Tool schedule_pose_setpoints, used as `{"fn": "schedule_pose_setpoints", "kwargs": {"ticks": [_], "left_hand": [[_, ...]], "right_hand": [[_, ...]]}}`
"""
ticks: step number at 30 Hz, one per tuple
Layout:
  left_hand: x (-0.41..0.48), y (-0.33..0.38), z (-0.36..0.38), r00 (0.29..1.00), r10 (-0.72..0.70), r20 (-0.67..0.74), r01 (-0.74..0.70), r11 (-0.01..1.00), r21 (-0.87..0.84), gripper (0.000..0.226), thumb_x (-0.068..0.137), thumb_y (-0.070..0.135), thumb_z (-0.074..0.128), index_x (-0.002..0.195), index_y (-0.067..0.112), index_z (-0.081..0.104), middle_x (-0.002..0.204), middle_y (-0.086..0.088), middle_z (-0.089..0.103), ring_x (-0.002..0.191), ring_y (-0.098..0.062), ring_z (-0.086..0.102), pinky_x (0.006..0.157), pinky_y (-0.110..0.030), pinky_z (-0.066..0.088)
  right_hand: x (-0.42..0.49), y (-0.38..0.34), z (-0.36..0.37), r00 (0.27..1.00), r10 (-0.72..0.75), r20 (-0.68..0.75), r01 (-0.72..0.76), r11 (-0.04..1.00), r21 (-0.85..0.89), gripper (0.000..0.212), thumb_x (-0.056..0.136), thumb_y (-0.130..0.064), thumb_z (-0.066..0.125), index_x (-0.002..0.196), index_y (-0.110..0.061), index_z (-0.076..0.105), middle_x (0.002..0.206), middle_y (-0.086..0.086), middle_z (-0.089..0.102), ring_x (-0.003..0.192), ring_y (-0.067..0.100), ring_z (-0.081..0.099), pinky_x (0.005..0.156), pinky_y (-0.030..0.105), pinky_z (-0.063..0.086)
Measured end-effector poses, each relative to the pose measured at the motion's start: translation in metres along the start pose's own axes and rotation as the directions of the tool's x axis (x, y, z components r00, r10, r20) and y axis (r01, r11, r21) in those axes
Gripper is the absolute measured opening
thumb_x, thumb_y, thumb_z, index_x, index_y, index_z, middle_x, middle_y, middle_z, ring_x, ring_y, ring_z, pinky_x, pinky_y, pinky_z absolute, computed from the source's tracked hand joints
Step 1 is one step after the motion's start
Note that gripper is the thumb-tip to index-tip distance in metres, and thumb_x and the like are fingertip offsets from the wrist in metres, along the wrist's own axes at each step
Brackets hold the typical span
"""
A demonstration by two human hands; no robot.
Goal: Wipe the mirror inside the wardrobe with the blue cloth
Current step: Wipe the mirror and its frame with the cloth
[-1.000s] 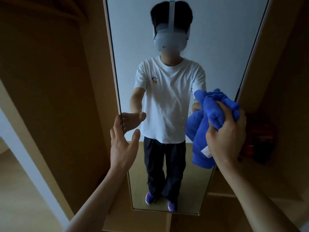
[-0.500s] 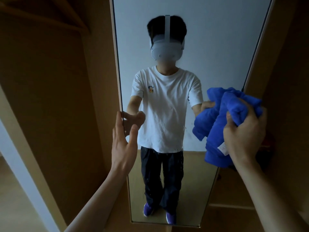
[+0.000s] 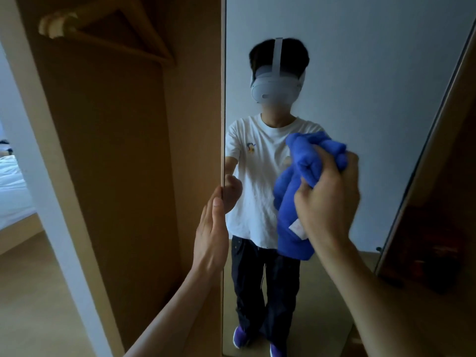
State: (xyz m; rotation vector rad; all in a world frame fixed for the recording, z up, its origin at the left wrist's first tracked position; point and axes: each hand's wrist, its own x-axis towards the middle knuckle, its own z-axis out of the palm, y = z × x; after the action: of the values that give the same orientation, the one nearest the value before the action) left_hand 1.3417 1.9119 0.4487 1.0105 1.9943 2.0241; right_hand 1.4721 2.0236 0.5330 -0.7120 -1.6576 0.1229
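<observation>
A tall mirror [image 3: 360,73] stands inside the wooden wardrobe and reflects a person in a white T-shirt with a headset. My right hand [image 3: 327,199] grips a bunched blue cloth [image 3: 296,191] and holds it against the glass at about chest height of the reflection. A white label hangs from the cloth's lower part. My left hand [image 3: 211,233] rests flat with straight fingers on the mirror's left edge, holding nothing.
A wooden wardrobe panel [image 3: 128,150] rises to the left of the mirror, with wooden hangers [image 3: 77,24] up in the corner. A bed with white sheets [image 3: 13,186] shows far left. Dark reddish items [image 3: 432,253] sit in the compartment at right.
My right hand has moved the blue cloth from the mirror's right edge leftward onto the middle of the glass. The view has shifted left. My left hand stays at the left edge.
</observation>
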Motion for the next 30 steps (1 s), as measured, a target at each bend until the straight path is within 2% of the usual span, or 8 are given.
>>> {"fn": "schedule_pose_setpoints", "kwargs": {"ticks": [4,10,13,17,21,25,28,30], "left_hand": [[0.002,0.005,-0.003,0.998,-0.035,0.045,0.041,0.989,-0.139,0.057,0.090,0.080,0.016,0.135,0.060,0.046,0.147,0.014,0.055,0.136,-0.007,0.050,0.118,-0.046,0.038],[0.008,0.004,-0.012,0.988,-0.083,0.129,0.108,0.972,-0.206,0.083,0.088,0.085,0.013,0.138,0.036,0.058,0.131,0.002,0.069,0.125,-0.017,0.062,0.112,-0.051,0.044],[0.007,0.002,-0.016,0.978,-0.112,0.177,0.148,0.968,-0.204,0.096,0.074,0.097,0.017,0.143,0.041,0.053,0.139,0.007,0.063,0.134,-0.011,0.054,0.118,-0.047,0.037],[0.004,0.005,-0.021,0.977,-0.060,0.207,0.094,0.982,-0.161,0.072,0.077,0.096,0.014,0.133,0.066,0.049,0.134,0.025,0.062,0.127,0.001,0.055,0.113,-0.039,0.040],[0.003,0.002,-0.022,0.981,-0.050,0.186,0.087,0.976,-0.200,0.073,0.087,0.086,0.015,0.146,0.054,0.043,0.149,0.014,0.054,0.140,-0.013,0.049,0.120,-0.049,0.035],[0.004,0.003,-0.024,0.975,-0.102,0.198,0.148,0.960,-0.237,0.055,0.096,0.076,0.018,0.136,0.058,0.052,0.135,0.014,0.064,0.124,-0.003,0.060,0.112,-0.037,0.046],[0.007,0.002,-0.023,0.980,-0.078,0.182,0.116,0.971,-0.209,0.063,0.097,0.073,0.016,0.147,0.048,0.046,0.140,0.015,0.060,0.128,-0.004,0.056,0.113,-0.033,0.044],[0.007,0.001,-0.021,0.982,-0.067,0.175,0.101,0.975,-0.196,0.062,0.098,0.071,0.015,0.147,0.048,0.045,0.137,0.016,0.061,0.128,-0.003,0.056,0.108,-0.028,0.044]], "right_hand": [[-0.023,-0.046,0.034,0.971,-0.186,0.150,0.200,0.976,-0.083,0.053,0.073,-0.011,0.067,0.126,-0.014,0.063,0.124,0.018,0.057,0.107,0.034,0.060,0.083,0.036,0.053],[-0.043,-0.063,0.059,0.897,-0.306,0.318,0.342,0.938,-0.063,0.048,0.078,-0.021,0.063,0.127,-0.019,0.062,0.119,0.007,0.056,0.108,0.021,0.054,0.076,0.027,0.051],[-0.041,-0.042,0.046,0.784,-0.436,0.442,0.478,0.878,0.018,0.047,0.072,-0.005,0.066,0.116,-0.022,0.066,0.110,0.003,0.059,0.098,0.023,0.055,0.071,0.036,0.053],[-0.014,-0.025,0.028,0.654,-0.571,0.495,0.673,0.738,-0.038,0.052,0.067,-0.003,0.064,0.115,-0.023,0.068,0.115,0.002,0.063,0.096,0.028,0.052,0.075,0.043,0.046],[-0.029,-0.023,0.030,0.610,-0.611,0.504,0.757,0.638,-0.143,0.048,0.072,-0.004,0.060,0.118,-0.016,0.069,0.131,0.010,0.060,0.106,0.031,0.054,0.079,0.045,0.047],[-0.083,-0.015,0.041,0.548,-0.549,0.631,0.762,0.639,-0.106,0.039,0.080,-0.016,0.067,0.119,-0.017,0.068,0.139,0.010,0.055,0.116,0.029,0.052,0.094,0.043,0.047],[-0.091,-0.010,0.041,0.483,-0.534,0.694,0.800,0.592,-0.101,0.037,0.079,-0.020,0.065,0.116,-0.021,0.069,0.137,0.007,0.056,0.111,0.027,0.053,0.088,0.039,0.048],[-0.083,-0.013,0.038,0.499,-0.552,0.668,0.796,0.596,-0.102,0.036,0.080,-0.016,0.066,0.115,-0.021,0.069,0.133,0.007,0.058,0.109,0.026,0.054,0.085,0.038,0.047]]}}
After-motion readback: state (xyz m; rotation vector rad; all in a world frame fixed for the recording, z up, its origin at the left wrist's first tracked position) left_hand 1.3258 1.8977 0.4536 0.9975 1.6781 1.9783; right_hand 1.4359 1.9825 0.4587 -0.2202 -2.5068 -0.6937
